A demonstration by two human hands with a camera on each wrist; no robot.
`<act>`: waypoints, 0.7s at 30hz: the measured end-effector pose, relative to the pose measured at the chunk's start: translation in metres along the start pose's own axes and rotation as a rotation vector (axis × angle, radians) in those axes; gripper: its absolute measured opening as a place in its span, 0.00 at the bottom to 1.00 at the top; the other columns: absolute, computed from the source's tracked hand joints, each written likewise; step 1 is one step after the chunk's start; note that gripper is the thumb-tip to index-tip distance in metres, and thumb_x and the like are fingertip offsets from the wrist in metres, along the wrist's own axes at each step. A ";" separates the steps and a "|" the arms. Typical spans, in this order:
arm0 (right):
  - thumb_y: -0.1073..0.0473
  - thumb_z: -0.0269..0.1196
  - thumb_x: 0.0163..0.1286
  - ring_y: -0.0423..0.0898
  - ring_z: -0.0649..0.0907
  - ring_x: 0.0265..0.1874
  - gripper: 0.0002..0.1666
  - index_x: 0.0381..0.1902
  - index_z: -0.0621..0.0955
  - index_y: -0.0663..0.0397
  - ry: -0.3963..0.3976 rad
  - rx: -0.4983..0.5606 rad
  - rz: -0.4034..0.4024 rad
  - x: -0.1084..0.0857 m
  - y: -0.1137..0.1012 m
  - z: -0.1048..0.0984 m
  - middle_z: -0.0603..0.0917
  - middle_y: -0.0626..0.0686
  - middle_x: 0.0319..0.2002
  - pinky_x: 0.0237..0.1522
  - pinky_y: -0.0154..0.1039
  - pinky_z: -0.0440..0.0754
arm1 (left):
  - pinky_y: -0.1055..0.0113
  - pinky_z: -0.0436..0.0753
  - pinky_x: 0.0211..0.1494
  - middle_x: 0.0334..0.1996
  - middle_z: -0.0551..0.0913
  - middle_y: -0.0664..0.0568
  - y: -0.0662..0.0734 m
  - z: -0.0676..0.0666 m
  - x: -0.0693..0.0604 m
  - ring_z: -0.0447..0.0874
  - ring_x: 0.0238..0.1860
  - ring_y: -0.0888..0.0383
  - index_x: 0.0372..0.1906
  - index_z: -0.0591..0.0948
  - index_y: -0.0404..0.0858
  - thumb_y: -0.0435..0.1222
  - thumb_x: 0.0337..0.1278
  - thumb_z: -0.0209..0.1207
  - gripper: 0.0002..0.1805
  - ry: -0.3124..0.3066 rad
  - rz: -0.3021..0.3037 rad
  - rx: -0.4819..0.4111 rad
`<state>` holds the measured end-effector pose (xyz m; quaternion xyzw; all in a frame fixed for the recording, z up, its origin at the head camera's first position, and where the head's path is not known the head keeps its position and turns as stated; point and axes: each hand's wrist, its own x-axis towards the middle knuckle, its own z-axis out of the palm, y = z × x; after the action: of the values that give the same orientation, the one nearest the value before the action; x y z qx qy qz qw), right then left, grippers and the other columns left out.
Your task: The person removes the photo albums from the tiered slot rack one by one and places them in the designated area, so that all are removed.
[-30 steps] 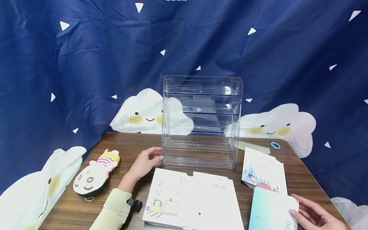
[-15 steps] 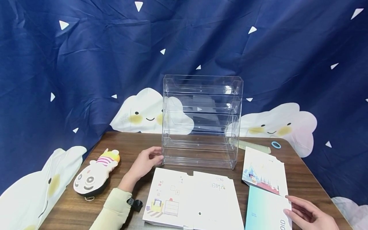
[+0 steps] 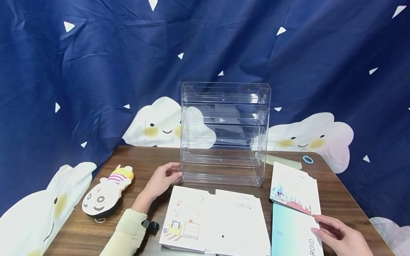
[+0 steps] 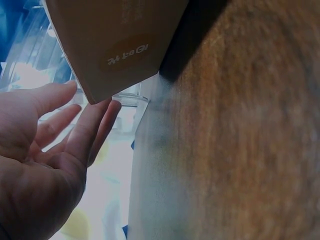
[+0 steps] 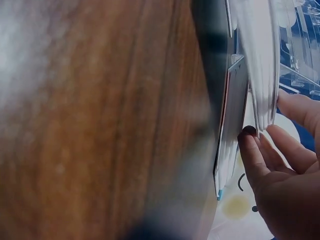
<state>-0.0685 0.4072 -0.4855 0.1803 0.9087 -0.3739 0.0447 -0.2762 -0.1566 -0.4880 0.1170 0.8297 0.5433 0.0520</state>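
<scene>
A clear multi-tier rack (image 3: 224, 135) stands upright at the table's middle. My left hand (image 3: 163, 181) touches its lower left side with the fingertips and thumb, fingers loosely bent; in the left wrist view the hand (image 4: 55, 145) passes close to a book's shaded side (image 4: 120, 45). My right hand (image 3: 342, 234) pinches the right edge of a turquoise-and-white book (image 3: 293, 227), thumb on one face and fingers on the other. That book's far edge meets a white book with a tent picture (image 3: 294, 188). Two white illustrated books (image 3: 189, 220) lie side by side before the rack.
A plush panda-like toy (image 3: 107, 193) lies at the table's left. Behind the tent book are a pale comb (image 3: 283, 161) and a small blue ring (image 3: 308, 159). A blue cloud-patterned curtain (image 3: 96, 71) hangs behind the brown table (image 3: 150, 156).
My right hand has moved left with the turquoise-and-white book, bringing it nearer the two white books. The left hand stays at the rack.
</scene>
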 end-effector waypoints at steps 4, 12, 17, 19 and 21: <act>0.37 0.77 0.74 0.21 0.81 0.38 0.43 0.73 0.83 0.61 -0.014 -0.026 -0.006 0.002 -0.001 0.000 0.93 0.44 0.51 0.39 0.24 0.87 | 0.68 0.95 0.57 0.61 0.90 0.39 -0.001 0.000 0.000 0.93 0.56 0.52 0.75 0.80 0.33 0.32 0.79 0.67 0.25 0.001 0.004 0.003; 0.39 0.76 0.76 0.21 0.81 0.37 0.41 0.72 0.84 0.62 -0.029 -0.039 -0.013 0.003 -0.004 0.001 0.94 0.45 0.50 0.40 0.24 0.87 | 0.68 0.95 0.56 0.60 0.90 0.39 -0.001 0.001 0.000 0.93 0.55 0.51 0.74 0.80 0.33 0.32 0.79 0.68 0.25 0.009 0.003 0.009; 0.42 0.77 0.75 0.19 0.81 0.37 0.39 0.71 0.84 0.63 -0.004 -0.054 -0.047 0.004 -0.002 0.004 0.93 0.37 0.44 0.39 0.24 0.86 | 0.67 0.95 0.56 0.60 0.90 0.38 -0.001 0.001 -0.001 0.93 0.55 0.51 0.74 0.80 0.32 0.31 0.79 0.67 0.24 0.009 0.012 0.011; 0.41 0.77 0.75 0.20 0.82 0.36 0.40 0.72 0.84 0.63 -0.011 -0.059 -0.037 0.005 -0.002 0.004 0.94 0.39 0.45 0.39 0.24 0.87 | 0.67 0.95 0.57 0.60 0.90 0.39 0.000 0.001 -0.001 0.93 0.56 0.51 0.74 0.80 0.32 0.32 0.79 0.67 0.24 0.008 0.012 0.008; 0.40 0.77 0.74 0.20 0.82 0.36 0.42 0.73 0.83 0.62 -0.031 -0.055 -0.012 0.006 -0.001 0.004 0.95 0.44 0.47 0.39 0.25 0.87 | 0.67 0.95 0.57 0.60 0.90 0.39 0.000 0.000 -0.001 0.93 0.56 0.51 0.74 0.80 0.33 0.32 0.79 0.67 0.25 0.007 0.007 0.008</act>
<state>-0.0750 0.4054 -0.4887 0.1678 0.9188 -0.3520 0.0614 -0.2753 -0.1566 -0.4883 0.1182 0.8315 0.5408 0.0464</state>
